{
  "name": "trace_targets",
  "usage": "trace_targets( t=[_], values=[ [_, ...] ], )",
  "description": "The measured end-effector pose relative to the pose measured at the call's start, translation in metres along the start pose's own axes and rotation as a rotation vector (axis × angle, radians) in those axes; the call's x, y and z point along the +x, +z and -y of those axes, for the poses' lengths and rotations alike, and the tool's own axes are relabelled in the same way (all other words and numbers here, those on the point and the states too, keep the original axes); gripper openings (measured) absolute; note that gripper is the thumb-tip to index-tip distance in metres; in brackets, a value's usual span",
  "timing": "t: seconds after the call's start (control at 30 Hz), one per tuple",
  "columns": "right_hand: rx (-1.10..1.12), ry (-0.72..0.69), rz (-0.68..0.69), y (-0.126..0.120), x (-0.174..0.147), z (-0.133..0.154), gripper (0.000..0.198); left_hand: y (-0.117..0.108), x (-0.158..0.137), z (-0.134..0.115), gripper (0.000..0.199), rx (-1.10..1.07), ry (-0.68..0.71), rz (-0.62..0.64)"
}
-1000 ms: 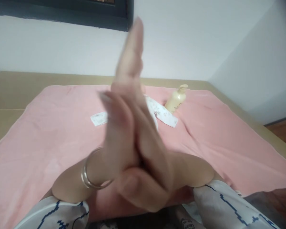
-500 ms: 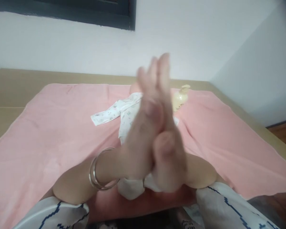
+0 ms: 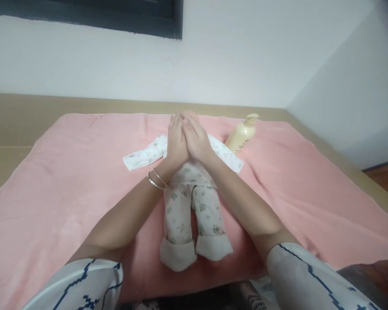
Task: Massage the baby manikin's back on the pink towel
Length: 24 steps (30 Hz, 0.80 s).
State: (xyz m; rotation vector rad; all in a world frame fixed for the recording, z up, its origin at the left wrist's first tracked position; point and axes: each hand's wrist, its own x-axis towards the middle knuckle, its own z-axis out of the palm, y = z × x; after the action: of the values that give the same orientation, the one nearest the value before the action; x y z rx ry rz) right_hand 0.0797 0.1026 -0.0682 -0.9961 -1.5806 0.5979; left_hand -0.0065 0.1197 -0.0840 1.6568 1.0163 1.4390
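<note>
A baby-sized, doll-like figure in a white printed top and trousers (image 3: 177, 215) lies on its back, arms spread. Over its upper chest and head, my left hand (image 3: 178, 140) and my right hand (image 3: 197, 140) are side by side, fingers stretched out and pointing away from me. The two hands touch along their inner edges and look slightly cupped, with nothing seen held. Only the rounded top of the head (image 3: 190, 115) shows past my fingertips; the face is hidden. I cannot tell whether my palms touch the figure. Bangles (image 3: 157, 178) circle my left wrist.
A pale yellow pump bottle (image 3: 242, 133) stands tilted to the right of the figure's head. Beneath everything is a pink blanket (image 3: 84, 181) on a tan surface (image 3: 19, 116). A white wall (image 3: 233, 56) with a dark frame (image 3: 116, 17) rises behind.
My palms were pressed together, raised close to the camera and blurred. Now they have parted, moved forward and down, and lie side by side over the figure's upper body.
</note>
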Motion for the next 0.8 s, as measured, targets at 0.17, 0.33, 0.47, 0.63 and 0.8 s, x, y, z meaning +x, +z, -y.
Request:
trace_targets(
  t=[0.17,0.33,0.47,0.63,0.8],
  values=[
    [-0.302,0.023,0.124,-0.018,0.016,-0.054,0.059,0.002,0.008,0.034,0.043,0.392,0.012,0.078],
    [-0.561,0.032,0.23,-0.023,0.017,-0.062,0.053,0.0,0.012,0.042,0.036,0.502,0.015,-0.022],
    [-0.778,0.189,0.274,-0.017,0.017,-0.049,0.056,-0.005,0.017,0.053,0.036,0.611,-0.101,-0.022],
    [-0.983,0.382,0.264,-0.004,0.006,-0.024,0.063,-0.013,0.02,0.058,0.04,0.615,-0.113,0.026],
    [-1.078,0.294,0.318,0.012,-0.01,-0.01,0.06,-0.019,0.018,0.06,0.035,0.474,-0.127,0.0]
  ],
)
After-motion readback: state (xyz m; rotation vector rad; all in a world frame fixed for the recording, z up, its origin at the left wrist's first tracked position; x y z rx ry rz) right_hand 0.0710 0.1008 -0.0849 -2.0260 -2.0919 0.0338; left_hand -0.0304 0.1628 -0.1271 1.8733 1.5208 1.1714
